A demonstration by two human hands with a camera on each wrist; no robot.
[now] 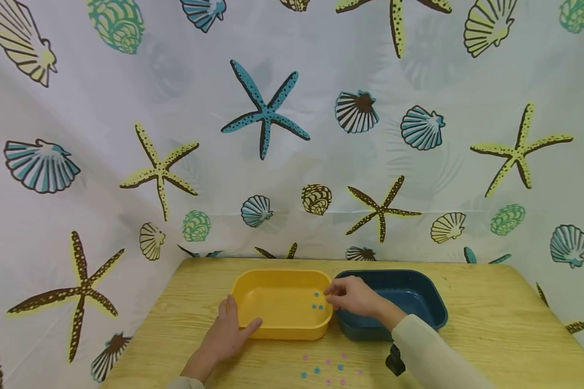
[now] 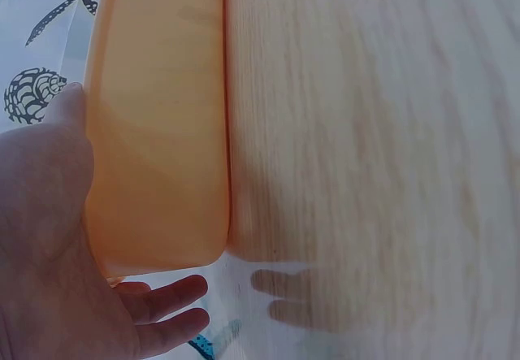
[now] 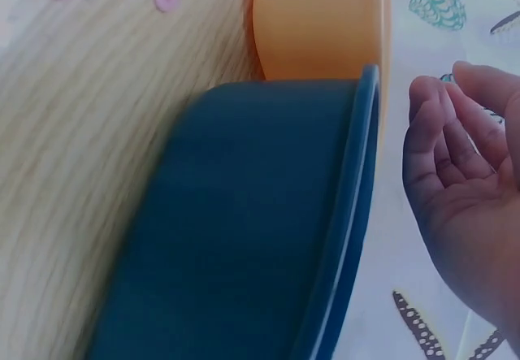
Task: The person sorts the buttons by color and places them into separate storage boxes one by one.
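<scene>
My left hand (image 1: 224, 330) rests against the left front corner of the yellow bin (image 1: 282, 333), its thumb by the front rim and its fingers along the left side. In the left wrist view, two fingers of the left hand (image 2: 49, 230) reach straight past the bin's end wall (image 2: 162, 173). My right hand (image 1: 355, 296) hovers over the side where the yellow and dark blue bins meet, fingers bent and pointing left. No object shows between thumb and fingers of the right hand (image 3: 463, 157). Three small blue buttons (image 1: 316, 295) lie inside the yellow bin near its right end.
The dark blue bin (image 1: 365, 330) stands against the yellow bin's right side. Pink buttons (image 1: 328, 361) and blue buttons (image 1: 317, 371) lie scattered on the wooden table (image 1: 496, 324) in front. A curtain (image 1: 311, 162) printed with shells and starfish hangs around the table.
</scene>
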